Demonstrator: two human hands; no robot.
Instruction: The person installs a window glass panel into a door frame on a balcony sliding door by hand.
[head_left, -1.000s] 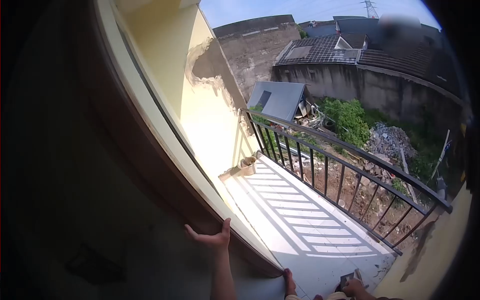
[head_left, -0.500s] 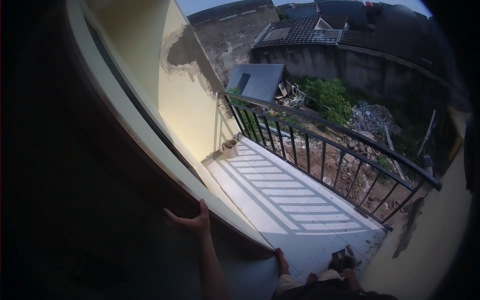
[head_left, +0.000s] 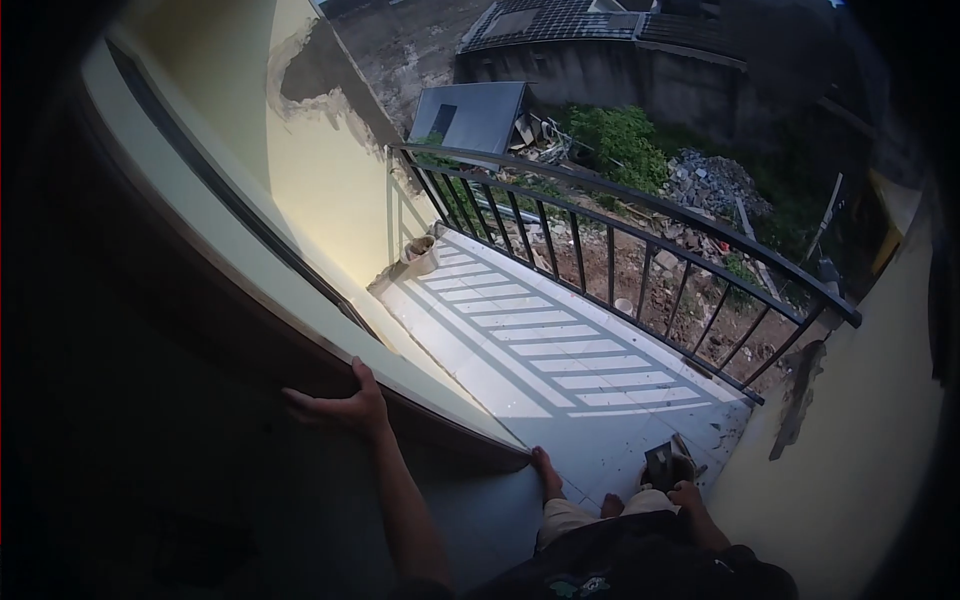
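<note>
My left hand is at the edge of a dark wooden door or frame, thumb and fingers spread apart and resting against it. My right hand is low in front of me, fingers closed at the rim of a small bucket. A dark flat trowel blade and what looks like a tool handle stick out of the bucket. The fingers of the right hand are partly hidden. My bare feet show just below on the tiles.
White floor tiles lead to a black metal railing. Another bucket stands in the far left corner. Patched yellow walls flank the balcony. Beyond lie rubble, shrubs and a grey sheet roof.
The view has tilted further down, and more of my legs and shirt show. The left hand stays at the door edge; the right hand stays by the bucket, now seen more fully.
</note>
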